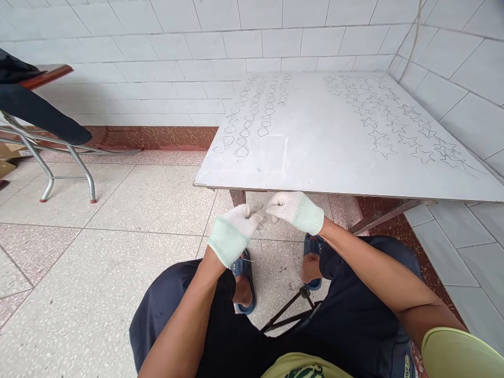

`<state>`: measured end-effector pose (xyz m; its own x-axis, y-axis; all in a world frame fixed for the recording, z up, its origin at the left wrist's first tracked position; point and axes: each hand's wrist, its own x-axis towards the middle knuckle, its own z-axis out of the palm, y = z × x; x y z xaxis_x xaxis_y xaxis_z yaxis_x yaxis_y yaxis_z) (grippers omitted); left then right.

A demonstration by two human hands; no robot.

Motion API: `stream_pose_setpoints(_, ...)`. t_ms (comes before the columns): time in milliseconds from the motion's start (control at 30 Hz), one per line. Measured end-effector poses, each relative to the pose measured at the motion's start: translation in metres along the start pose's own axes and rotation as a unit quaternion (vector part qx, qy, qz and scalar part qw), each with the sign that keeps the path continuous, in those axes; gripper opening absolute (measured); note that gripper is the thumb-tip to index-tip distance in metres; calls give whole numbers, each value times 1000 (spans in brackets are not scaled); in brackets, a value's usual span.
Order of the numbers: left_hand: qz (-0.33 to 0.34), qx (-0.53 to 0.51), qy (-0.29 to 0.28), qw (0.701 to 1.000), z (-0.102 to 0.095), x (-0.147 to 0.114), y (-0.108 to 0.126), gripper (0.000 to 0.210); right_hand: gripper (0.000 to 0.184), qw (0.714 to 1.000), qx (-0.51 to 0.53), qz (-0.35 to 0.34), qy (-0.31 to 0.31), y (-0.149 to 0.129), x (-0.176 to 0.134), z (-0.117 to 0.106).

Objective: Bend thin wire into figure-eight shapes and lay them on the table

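Both my hands wear white knit gloves with pale green cuffs, and they meet in front of the table's near edge. My left hand (244,223) is closed, its thumb and fingers pinching a thin wire (261,244). Fingertips pressed together, my right hand (287,207) grips the same wire close beside the left one. A loose, curved end of the wire hangs below the gloves. The exact shape between my fingertips is hidden.
On the white tabletop (315,163) lie rows of twisted wire loops (248,125) at left and many wire stars (409,140) at right. A tiled wall (165,58) stands behind. A metal-legged stool (63,163) and a person's dark-clothed leg (43,113) are at far left.
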<state>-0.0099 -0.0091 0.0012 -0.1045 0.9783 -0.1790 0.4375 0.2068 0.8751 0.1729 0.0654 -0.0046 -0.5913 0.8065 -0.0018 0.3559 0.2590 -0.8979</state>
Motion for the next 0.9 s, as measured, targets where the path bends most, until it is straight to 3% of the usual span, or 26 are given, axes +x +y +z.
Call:
stream_pose_setpoints(100, 26, -84, -9, 996, -4, 2, -2, 38, 28, 1000, -9, -11, -21, 0, -2, -3)
stream_pose_setpoints(233, 22, -156, -17, 987, -5, 0, -1, 39, 25, 999, -9, -16, -28, -7, -4, -6)
stream_pose_setpoints(633, -22, -148, -35, 988, -4, 0, -5, 36, 21, 995, -93, 32, -11, -12, -2, -9)
stream_pose_setpoints(900, 9, -158, -62, 985, -13, 0, -4, 51, 30, 996, -74, 48, -23, -23, 0, -12)
